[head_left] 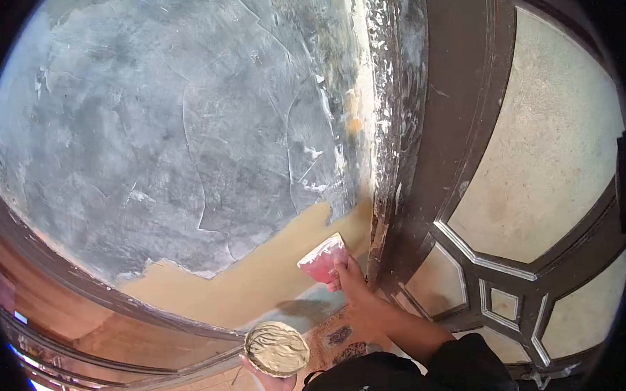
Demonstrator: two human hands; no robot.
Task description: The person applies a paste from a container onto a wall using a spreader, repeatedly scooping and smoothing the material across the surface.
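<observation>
My left hand (278, 386) supports a round bowl (247, 346) from below, its fingers partly hidden under it. Thick cream-coloured putty (278, 347) with a ridged surface fills the bowl. In my right hand (347, 274) is a red putty scraper (321, 263), its wide blade edge smeared with whitish putty and angled up toward the wall. The fingers wrap round its lower end. Behind the scraper, the grey, patchily skimmed wall (240, 122) meets a yellowish-beige band (223, 297) along its lower part.
A dark door frame (400, 122) spotted with white rises right of the wall. Beside it stands a brown panelled door (463, 105) with pale panels (534, 144). Brown trim (136, 304) borders the wall at lower left. Below is a stained floor (340, 334).
</observation>
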